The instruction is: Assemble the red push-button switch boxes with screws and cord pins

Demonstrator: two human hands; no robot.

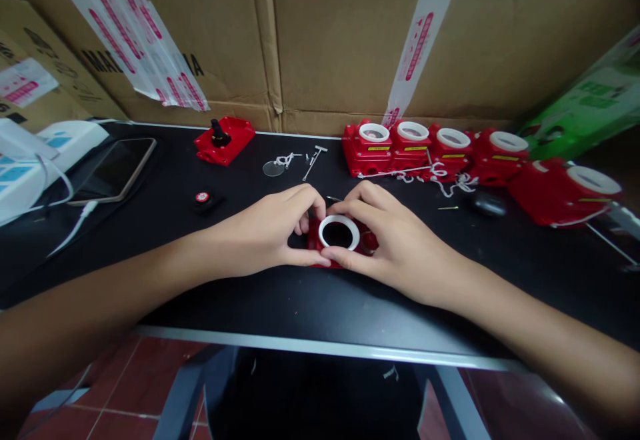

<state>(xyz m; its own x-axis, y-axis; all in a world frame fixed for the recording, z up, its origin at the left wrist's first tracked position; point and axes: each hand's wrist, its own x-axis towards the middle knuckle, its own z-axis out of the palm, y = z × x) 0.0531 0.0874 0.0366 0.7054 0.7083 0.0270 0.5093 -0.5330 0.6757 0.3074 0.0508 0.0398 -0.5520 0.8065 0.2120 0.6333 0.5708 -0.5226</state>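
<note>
A white ring (356, 233) sits on a red plastic housing cover (314, 235) lying on the black table, and the table's dark top shows through its opening. My left hand (280, 230) curls around the ring's left side, its thumb pressed at the near rim. On the other side, my right hand (400, 243) closes round the ring, with thumb at the near rim and fingers at the far rim. Both hands hide parts of the cover. Behind the fingers lies a thin metal piece (334, 199), partly hidden.
Several red boxes with white rings (411, 132) line the back right. An open red housing (227, 141), a clear disc (273, 169), a white T-shaped piece (316, 160) and a black knob (203, 200) lie farther back. A phone (117, 170) and a power strip (75, 135) sit left.
</note>
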